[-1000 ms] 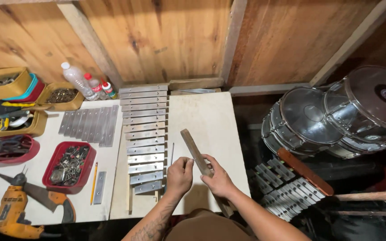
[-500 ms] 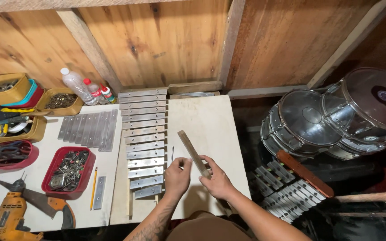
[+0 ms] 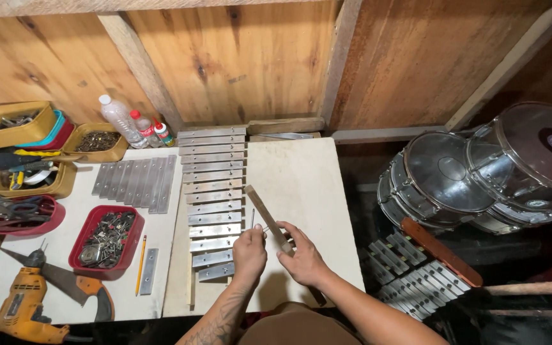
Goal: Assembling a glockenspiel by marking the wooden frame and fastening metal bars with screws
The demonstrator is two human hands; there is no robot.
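While the right hand (image 3: 301, 259) closes around the near end of a wooden bar (image 3: 267, 218), the left hand (image 3: 250, 250) pinches a thin nail (image 3: 253, 218) upright against the bar's side, fingers shut on it. Both work near the front edge of the pale board (image 3: 314, 185), just right of the row of metal keys (image 3: 212, 195) laid like a ladder from front to back. The step in hand looks like fitting a nail or pin to the bar, so the next move seems to call for keeping the nail upright and the bar steady.

Left of the board, on the white table (image 3: 65, 300), lie an orange drill (image 3: 20, 306) and a saw (image 3: 71, 284) at the front corner, then a pencil (image 3: 140, 263) and a red tray (image 3: 107, 239) of small hardware. Farther back sit loose keys (image 3: 135, 184), yellow trays (image 3: 97, 142) and bottles (image 3: 122, 120) by the wooden wall (image 3: 237, 64). Drums (image 3: 480, 172) stand off to the right.

Against half a second ago, the bar is raised a little steeper and the left hand has moved from flat on the board to gripping the nail.
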